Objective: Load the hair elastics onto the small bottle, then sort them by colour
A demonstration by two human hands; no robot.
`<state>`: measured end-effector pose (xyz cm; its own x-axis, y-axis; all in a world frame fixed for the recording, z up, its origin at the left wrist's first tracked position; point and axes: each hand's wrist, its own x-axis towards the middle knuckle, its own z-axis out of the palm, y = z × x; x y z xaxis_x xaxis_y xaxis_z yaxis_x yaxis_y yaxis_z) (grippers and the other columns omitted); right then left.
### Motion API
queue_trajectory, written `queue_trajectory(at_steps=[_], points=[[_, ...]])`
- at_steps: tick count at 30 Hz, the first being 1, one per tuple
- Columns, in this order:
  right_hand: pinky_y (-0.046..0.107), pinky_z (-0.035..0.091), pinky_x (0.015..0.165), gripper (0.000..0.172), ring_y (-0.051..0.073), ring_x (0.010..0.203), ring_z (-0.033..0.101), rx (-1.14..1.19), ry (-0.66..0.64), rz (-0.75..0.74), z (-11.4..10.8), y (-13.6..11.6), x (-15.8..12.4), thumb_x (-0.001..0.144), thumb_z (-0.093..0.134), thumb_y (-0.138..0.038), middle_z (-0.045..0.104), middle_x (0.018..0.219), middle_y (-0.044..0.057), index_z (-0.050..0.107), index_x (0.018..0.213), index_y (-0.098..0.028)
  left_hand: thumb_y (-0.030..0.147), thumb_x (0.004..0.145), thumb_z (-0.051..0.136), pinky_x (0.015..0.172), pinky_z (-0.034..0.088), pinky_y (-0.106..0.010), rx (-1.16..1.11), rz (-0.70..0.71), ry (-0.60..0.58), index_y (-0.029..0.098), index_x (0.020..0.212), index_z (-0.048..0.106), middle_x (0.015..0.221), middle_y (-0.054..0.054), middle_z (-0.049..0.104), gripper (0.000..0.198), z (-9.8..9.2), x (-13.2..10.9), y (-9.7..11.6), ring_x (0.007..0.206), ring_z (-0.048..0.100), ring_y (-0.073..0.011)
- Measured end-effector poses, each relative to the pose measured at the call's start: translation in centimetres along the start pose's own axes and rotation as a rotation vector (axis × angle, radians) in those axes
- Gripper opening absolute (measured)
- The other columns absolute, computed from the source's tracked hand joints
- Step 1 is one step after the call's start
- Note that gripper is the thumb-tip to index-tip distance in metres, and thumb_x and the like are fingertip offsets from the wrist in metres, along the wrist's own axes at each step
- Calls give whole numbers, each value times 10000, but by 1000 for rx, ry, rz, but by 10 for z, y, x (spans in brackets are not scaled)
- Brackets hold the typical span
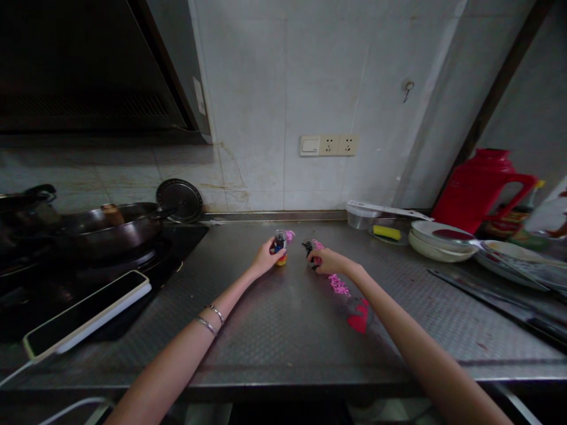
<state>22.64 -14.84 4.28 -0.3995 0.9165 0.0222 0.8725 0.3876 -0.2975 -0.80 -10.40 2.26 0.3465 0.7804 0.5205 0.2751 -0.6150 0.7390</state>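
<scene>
My left hand (267,257) is closed around a small clear jar (280,241) standing upright on the metal counter, with dark and yellow-orange contents low inside it. Just behind the jar lies a small pink item (289,235). Fingers curled down, my right hand (328,261) grips a bundle of thin black loops (308,247); their exact kind is too small to make out. Pink loops (339,285) lie in a tangled pile below that hand, and more pink loops (318,243) show behind it. Nearer me is a clear bag with a red heart print (358,319), partly behind my right forearm.
At left, a phone (88,313) with a cable lies at the black stove's edge, near a pan (110,227) and a round lid (179,200). To the right are a yellow sponge (387,232), stacked bowls (438,251), a knife (487,301) and a red thermos (476,192).
</scene>
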Motion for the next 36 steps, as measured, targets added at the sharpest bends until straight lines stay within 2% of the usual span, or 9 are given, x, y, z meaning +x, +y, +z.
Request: queue_trajectory(at_steps=[7, 14, 21, 27, 31, 36], points=[[189, 356, 525, 321, 106, 573, 513, -23, -17, 13, 1, 8, 9, 588, 530, -128, 592, 654, -4, 653, 880, -178, 300, 734, 580, 732, 471, -266, -26, -26, -7, 132, 1020, 535, 941, -68, 632, 335, 0, -1, 2, 817, 592, -158], [192, 406, 613, 289, 127, 649, 571, 78, 267, 44, -5, 12, 8, 664, 459, -125, 648, 721, 23, 657, 871, -165, 294, 736, 580, 744, 470, -273, -34, -28, -6, 128, 1036, 542, 960, -75, 630, 345, -1, -1, 3, 834, 588, -161], [235, 414, 808, 269, 172, 883, 590, 123, 215, -14, 2, 21, 8, 652, 508, -147, 663, 927, 44, 680, 856, -178, 285, 736, 579, 748, 472, -275, -40, -26, -8, 122, 1041, 539, 970, -76, 624, 348, -2, -2, 6, 838, 582, -155], [335, 324, 945, 438, 242, 1131, 428, 11, 280, -13, 12, 30, 7, 627, 572, -223, 559, 1140, 99, 619, 1059, -169, 268, 727, 592, 760, 473, -283, -55, -45, -7, 122, 1045, 539, 970, -78, 628, 354, -1, -1, 5, 836, 588, -154], [380, 329, 910, 518, 277, 1107, 401, -49, 279, 17, 18, 30, 7, 663, 580, -323, 509, 1178, 153, 571, 1146, -136, 273, 726, 593, 758, 472, -276, -52, -57, -9, 124, 1040, 540, 969, -73, 629, 352, -1, -1, 4, 837, 590, -154], [377, 339, 871, 508, 270, 1028, 417, -104, 274, 24, 21, 28, 10, 693, 571, -373, 521, 1116, 161, 579, 1140, -132, 293, 730, 587, 740, 471, -265, -49, -40, -7, 124, 1033, 545, 963, -74, 627, 349, -1, 0, 2, 825, 586, -151]])
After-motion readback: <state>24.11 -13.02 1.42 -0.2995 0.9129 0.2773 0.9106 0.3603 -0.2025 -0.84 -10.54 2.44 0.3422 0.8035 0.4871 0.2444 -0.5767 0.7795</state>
